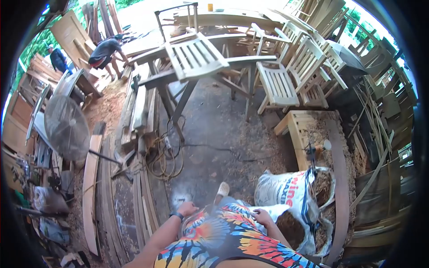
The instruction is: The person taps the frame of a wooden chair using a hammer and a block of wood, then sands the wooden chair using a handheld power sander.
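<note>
My left hand (187, 208), with a dark watch on the wrist, hangs low beside the colorful patterned clothing (223, 228) on my body. Its fingers are curled together and nothing shows in them. On the other side, my right hand (262, 216) is also loosely closed by the clothing, its fingers partly hidden, with no object visible in it. Close to that hand stands a white printed sack (280, 190). Another open sack (290, 228) holds brown shavings. One shoe (222, 190) shows on the floor ahead of me.
A wooden chair (195, 54) rests on a trestle table (250, 59); more slatted chairs (278, 82) stand right. A coiled cable (167, 161) lies beside stacked boards (134, 111). Left are a round fan (67, 127) and a long plank (91, 196). A person (106, 56) bends over farther back.
</note>
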Demonstrator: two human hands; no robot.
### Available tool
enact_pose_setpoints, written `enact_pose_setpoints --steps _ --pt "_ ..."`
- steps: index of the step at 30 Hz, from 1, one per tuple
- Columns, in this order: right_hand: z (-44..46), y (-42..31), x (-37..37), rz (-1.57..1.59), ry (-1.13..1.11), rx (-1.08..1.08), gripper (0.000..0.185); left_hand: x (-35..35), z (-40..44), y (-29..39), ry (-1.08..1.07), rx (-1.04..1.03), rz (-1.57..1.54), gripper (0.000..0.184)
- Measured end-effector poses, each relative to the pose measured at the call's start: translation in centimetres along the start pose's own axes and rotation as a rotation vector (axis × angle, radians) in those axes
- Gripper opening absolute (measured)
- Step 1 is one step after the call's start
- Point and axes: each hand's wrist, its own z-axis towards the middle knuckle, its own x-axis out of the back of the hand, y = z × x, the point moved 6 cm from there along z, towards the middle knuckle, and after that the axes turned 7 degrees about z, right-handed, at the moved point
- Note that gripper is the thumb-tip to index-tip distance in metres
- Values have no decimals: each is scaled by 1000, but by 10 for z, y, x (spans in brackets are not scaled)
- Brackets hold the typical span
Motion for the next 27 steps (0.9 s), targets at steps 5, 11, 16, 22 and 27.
enact_pose_setpoints --steps 5,11,16,22,27 --pt "84 -66 111 -388 128 138 60 116 43 38 163 -9 -103 53" --pt "145 -164 200 68 309 76 42 232 108 86 232 -26 -143 55" --pt "205 -143 180 486 206 -181 31 304 190 116 250 -95 -132 72" --pt "209 -92 104 348 75 -389 32 474 243 179 860 -338 98 86" --pt "227 -85 79 409 254 -153 33 599 315 224 975 -391 407 102"
